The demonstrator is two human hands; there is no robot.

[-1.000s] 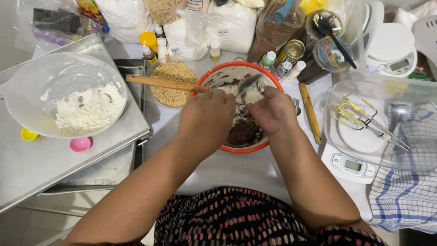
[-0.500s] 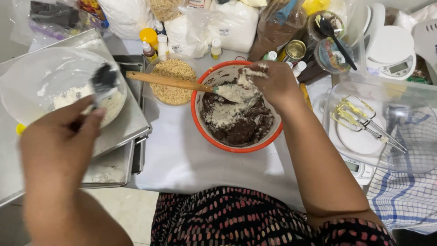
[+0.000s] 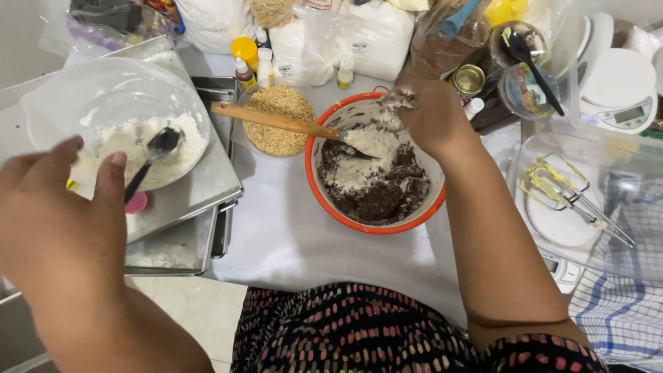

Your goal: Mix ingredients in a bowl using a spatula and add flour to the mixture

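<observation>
Head view, looking down on your work surface: the white-covered table carries everything, with metal trays stacked at its left edge. On the top tray stands a clear plastic bowl holding white flour. At the table's centre sits the orange-rimmed mixing bowl, filled with dark brown dough and a patch of pale flour on top. A wooden spatula lies across that bowl's left rim, its handle pointing toward the trays and its blade buried in the mixture. Just behind the handle stands a small dish of chopped nuts. To the right, a clear tub contains two metal beaters, beside a checked cloth. A white kitchen scale stands at the rear right, among bags and jars.

Your left hand is raised over the trays, fingers pinched together on the handle of a black spoon, whose bowl rests in the flour. Your right hand hovers over the far rim of the mixing bowl, flour-dusted; its fingers are turned away and you cannot tell whether they are apart or together.
</observation>
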